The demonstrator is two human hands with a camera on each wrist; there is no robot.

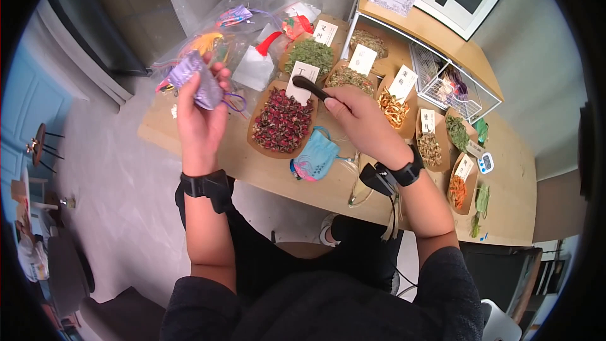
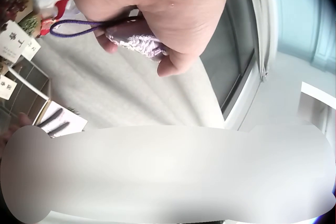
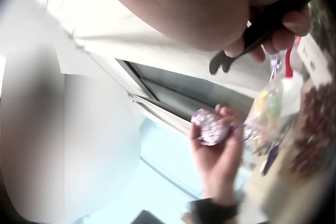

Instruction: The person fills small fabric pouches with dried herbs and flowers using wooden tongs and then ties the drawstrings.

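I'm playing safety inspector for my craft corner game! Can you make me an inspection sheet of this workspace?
Surface: wooden table, no spill seen.
Job's things: purple pouch held above the table; black tool over dark red buds in a brown tray; more trays hold dried plants, with cards.
Clutter: light blue pouch beside the red buds' tray; clear plastic bag at the back; small timer.
Hands: left hand holds the purple pouch; right hand grips the black tool.
Cables: black cable hangs from the right wrist, past the table edge.
Surroundings: shelf with wire baskets; pale curtain behind.
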